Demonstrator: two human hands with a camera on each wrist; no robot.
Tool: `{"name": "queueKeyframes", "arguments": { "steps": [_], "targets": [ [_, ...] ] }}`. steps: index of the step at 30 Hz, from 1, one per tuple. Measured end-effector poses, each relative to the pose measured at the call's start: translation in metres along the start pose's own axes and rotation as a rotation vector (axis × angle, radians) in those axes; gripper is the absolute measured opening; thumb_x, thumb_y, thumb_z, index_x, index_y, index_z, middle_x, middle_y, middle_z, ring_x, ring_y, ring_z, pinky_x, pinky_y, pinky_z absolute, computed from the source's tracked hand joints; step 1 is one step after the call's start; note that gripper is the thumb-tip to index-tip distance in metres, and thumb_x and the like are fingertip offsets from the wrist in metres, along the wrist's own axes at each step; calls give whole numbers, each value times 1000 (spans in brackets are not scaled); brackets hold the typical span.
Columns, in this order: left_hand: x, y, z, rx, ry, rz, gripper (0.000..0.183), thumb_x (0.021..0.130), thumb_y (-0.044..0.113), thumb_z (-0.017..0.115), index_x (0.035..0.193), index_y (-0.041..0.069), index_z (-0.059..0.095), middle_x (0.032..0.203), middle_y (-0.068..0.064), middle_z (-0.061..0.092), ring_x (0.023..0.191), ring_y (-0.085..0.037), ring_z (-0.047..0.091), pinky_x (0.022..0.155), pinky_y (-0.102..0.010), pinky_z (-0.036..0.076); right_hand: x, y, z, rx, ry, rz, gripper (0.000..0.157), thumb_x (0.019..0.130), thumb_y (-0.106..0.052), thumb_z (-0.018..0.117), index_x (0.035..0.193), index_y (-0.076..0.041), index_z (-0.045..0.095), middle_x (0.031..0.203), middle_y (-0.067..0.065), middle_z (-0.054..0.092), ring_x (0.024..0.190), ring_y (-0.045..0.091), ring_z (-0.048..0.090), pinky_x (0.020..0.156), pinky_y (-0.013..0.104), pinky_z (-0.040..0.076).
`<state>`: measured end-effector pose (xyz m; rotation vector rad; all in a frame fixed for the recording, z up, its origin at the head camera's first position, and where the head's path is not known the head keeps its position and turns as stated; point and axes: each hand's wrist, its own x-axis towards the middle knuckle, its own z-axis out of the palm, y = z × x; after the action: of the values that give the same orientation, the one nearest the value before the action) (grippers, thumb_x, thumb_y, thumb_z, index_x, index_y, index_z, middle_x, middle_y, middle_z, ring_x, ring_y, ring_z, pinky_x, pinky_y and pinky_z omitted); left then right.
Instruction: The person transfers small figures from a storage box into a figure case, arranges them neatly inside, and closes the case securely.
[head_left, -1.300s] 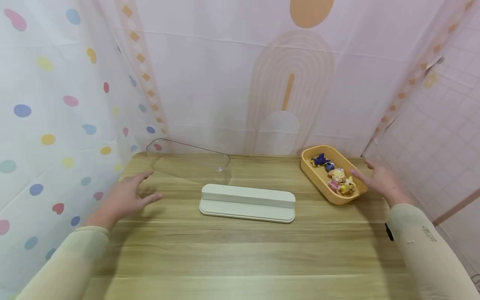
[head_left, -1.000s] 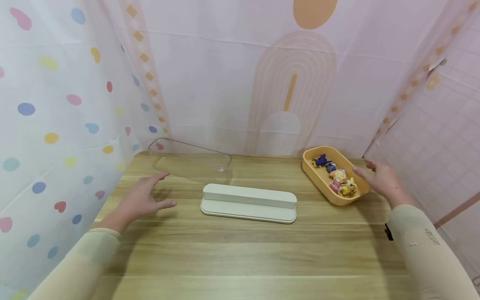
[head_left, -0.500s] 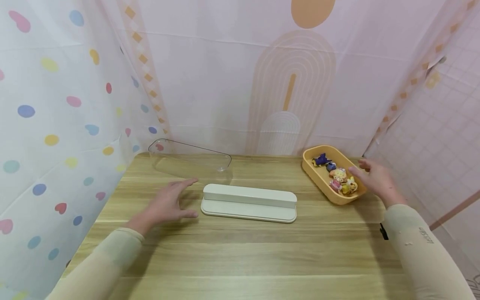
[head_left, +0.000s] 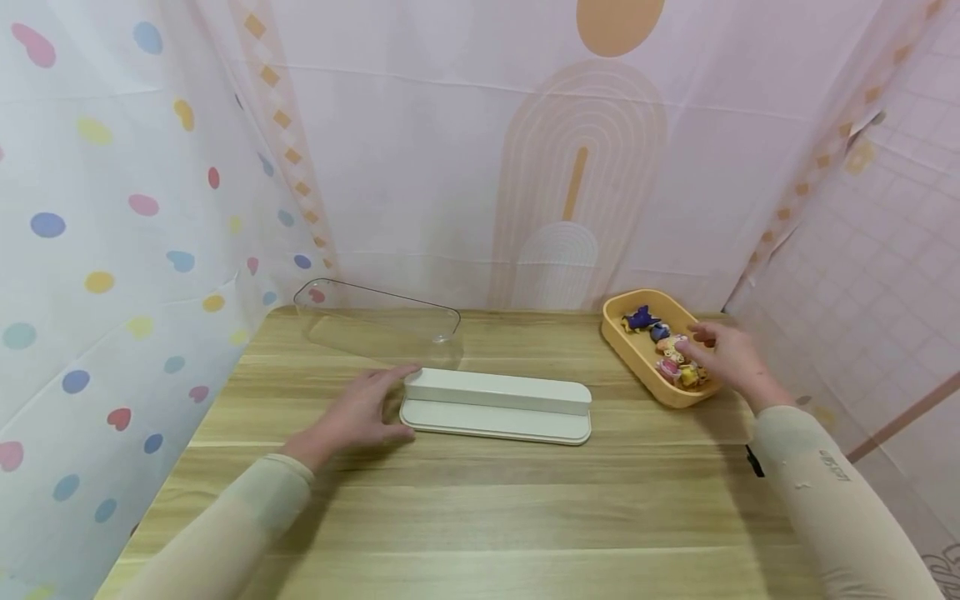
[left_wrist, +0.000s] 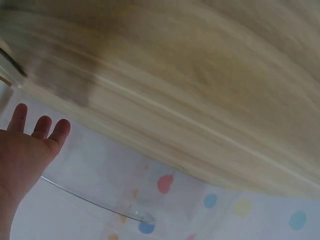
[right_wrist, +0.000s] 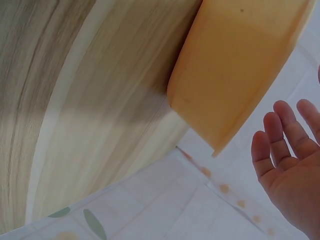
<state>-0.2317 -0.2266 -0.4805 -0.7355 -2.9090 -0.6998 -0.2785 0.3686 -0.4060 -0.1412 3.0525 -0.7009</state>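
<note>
My left hand (head_left: 356,421) is at the left end of a white stepped stand (head_left: 495,406), thumb and fingers spread to either side of that end. Whether it touches the stand I cannot tell. In the left wrist view, the fingers of the left hand (left_wrist: 27,155) are extended. My right hand (head_left: 731,365) hovers over the right side of a yellow tray (head_left: 637,364), fingers apart and holding nothing. Small toy figures lie in the tray: a dark blue one (head_left: 640,319), a rounder blue one (head_left: 659,332), a pink one (head_left: 667,369) and others partly behind the hand.
Behind the stand, to the left, a clear plastic box (head_left: 390,293) stands on the wood-grain table (head_left: 487,508). Patterned curtains (head_left: 420,167) hang close behind the table and along both sides.
From the left, my left hand has travelled right across the table to the stand's end. My right hand has shifted left, from the tray's edge to over the figures.
</note>
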Motion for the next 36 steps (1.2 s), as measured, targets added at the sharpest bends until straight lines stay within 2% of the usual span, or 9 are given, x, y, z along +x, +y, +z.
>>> {"name": "queueKeyframes", "arguments": {
  "steps": [7,9,12,16,20,23,30,36],
  "targets": [
    [2,2,8,-15,-11,-12,104,78,37,97,164,19,42,156,-18,59,144,-48,51,123,-69,36,5,-5,8,-99,14,-60,59,104,-39,69,143,5,61,134,33,68,122,52,66,104,65,53],
    [2,2,9,-15,-12,-14,103,79,37,96,165,19,41,157,-17,58,145,-48,51,124,-69,35,6,-6,9,-114,9,-62,53,106,-35,66,141,6,63,131,33,70,118,51,67,101,64,54],
    [3,2,10,-17,-9,-16,101,80,37,95,164,19,42,159,-16,57,145,-48,52,124,-68,35,9,-5,11,-125,4,-55,44,110,-26,58,139,7,64,125,32,72,104,45,70,90,58,56],
    [3,4,12,-29,-7,-32,100,81,35,94,164,20,41,161,-15,55,144,-50,51,122,-70,37,13,-3,15,-127,-29,-35,40,112,-22,54,137,6,65,113,28,74,87,33,64,76,47,53],
    [1,5,14,-55,-9,-57,100,82,33,95,165,22,40,160,-17,55,143,-53,51,119,-72,40,15,-2,19,-122,-77,-39,41,110,-28,61,134,4,68,111,24,77,88,29,65,81,50,55],
    [1,5,15,-70,-9,-68,100,82,31,95,165,23,39,158,-19,57,143,-53,51,118,-72,41,16,-3,21,-115,-81,-50,40,108,-30,65,132,1,70,109,22,79,87,28,68,84,52,56],
    [0,5,17,-78,-17,-85,101,83,33,94,166,26,37,157,-19,57,142,-50,52,115,-71,44,15,-3,22,-79,-89,-65,36,108,-28,65,130,0,72,107,20,80,87,28,69,85,51,56],
    [-1,6,16,-86,-22,-105,100,84,33,93,166,27,36,159,-17,56,144,-49,51,116,-71,43,12,-5,19,-9,-135,-120,34,107,-22,67,128,4,73,106,18,81,90,20,70,84,36,56]
  ]
}}
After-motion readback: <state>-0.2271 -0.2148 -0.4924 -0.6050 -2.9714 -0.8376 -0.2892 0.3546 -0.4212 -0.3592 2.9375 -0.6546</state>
